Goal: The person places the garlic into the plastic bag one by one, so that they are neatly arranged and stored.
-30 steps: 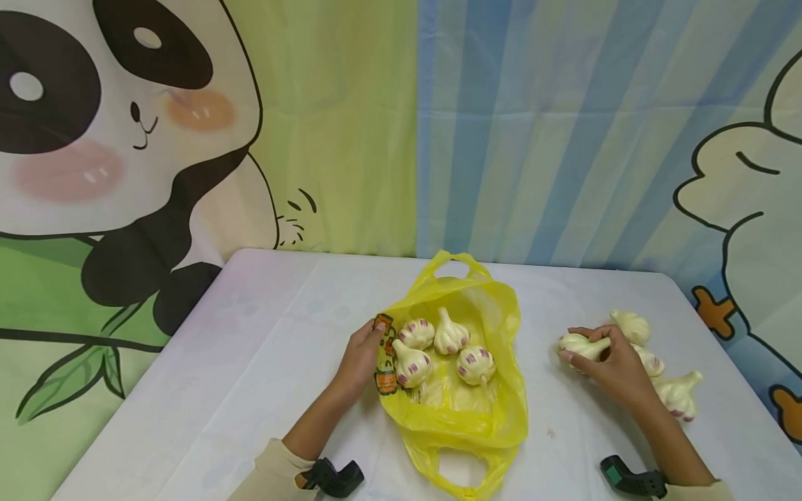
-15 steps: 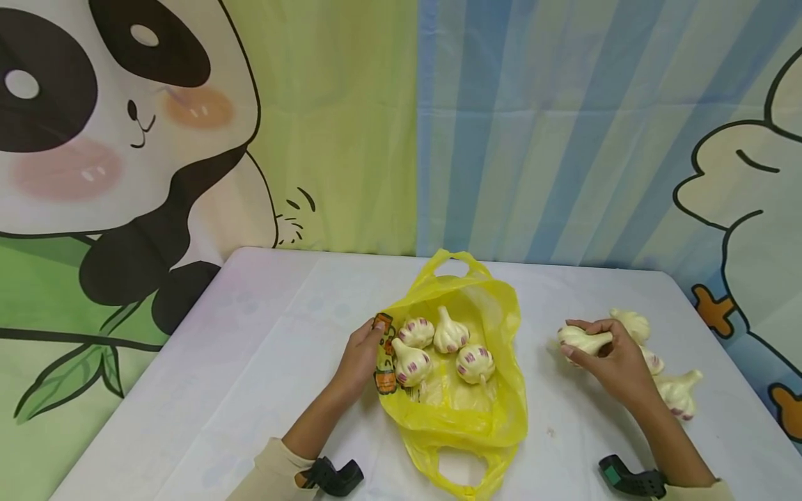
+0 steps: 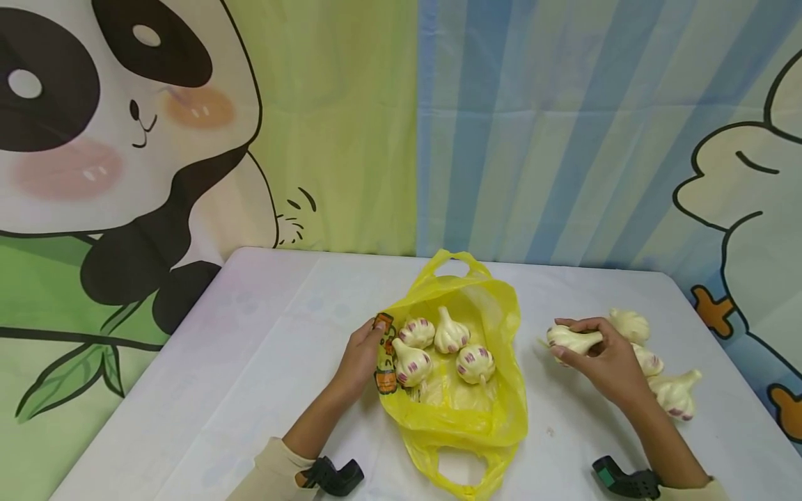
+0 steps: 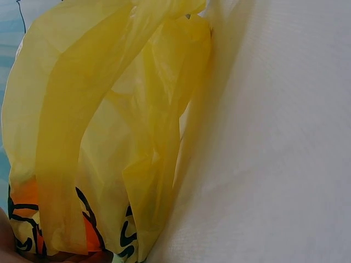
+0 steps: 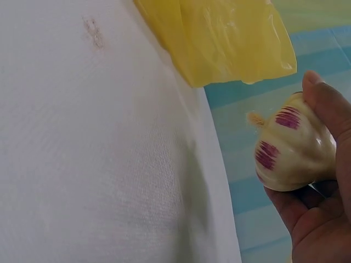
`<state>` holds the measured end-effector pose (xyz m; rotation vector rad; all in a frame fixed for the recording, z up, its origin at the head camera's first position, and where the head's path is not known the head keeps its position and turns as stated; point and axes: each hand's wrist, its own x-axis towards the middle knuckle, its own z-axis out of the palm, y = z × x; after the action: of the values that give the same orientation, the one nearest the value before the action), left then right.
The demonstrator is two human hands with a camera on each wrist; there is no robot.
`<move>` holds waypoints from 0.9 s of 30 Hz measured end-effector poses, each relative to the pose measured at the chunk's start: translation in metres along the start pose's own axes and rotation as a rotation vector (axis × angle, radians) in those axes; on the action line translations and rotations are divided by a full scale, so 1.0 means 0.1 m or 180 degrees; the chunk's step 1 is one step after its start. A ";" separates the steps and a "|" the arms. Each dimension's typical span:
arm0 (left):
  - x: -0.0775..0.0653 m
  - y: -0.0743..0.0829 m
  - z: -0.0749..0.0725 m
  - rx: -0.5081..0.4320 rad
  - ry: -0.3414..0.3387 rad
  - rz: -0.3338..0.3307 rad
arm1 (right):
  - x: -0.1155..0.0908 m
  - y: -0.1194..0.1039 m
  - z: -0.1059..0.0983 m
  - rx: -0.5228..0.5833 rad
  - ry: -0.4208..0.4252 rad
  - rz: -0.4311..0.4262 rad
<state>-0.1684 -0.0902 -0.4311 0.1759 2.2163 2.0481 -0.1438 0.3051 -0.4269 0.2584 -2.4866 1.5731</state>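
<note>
A yellow plastic bag [image 3: 464,417] lies with its mouth spread wide, handles at front and back. My left hand [image 3: 360,358] grips its left rim, where an orange and black print shows; in the left wrist view the yellow bag [image 4: 104,126] hides nearly all of that hand. Inside sit several garlic bulbs [image 3: 452,334] with purple marks. To the right of the bag, my right hand [image 3: 617,362] holds one garlic bulb [image 3: 571,339] between thumb and fingers. The right wrist view shows this garlic bulb [image 5: 290,145] off the cloth, root end outward.
Three more garlic bulbs [image 3: 675,394] lie beside and behind my right hand. A white cloth [image 3: 263,390] covers the table, with a small brownish mark right of the bag. A printed curtain [image 3: 532,139] hangs behind the far edge.
My right hand has lifted the garlic bulb and moved slightly left, away from the other bulbs. The left hand and the bag have stayed in place.
</note>
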 end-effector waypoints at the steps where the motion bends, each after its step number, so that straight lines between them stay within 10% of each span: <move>1: 0.00 0.00 0.00 -0.0006 -0.0003 0.0001 | 0.00 0.00 0.01 -0.0021 0.0003 0.0009; 27: -0.02 0.04 0.01 0.0032 0.0034 -0.0035 | 0.08 -0.30 0.14 0.0213 0.0047 -0.0175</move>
<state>-0.1667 -0.0891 -0.4270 0.1537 2.2290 2.0375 -0.1450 0.2798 -0.4049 0.3210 -2.3977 1.6318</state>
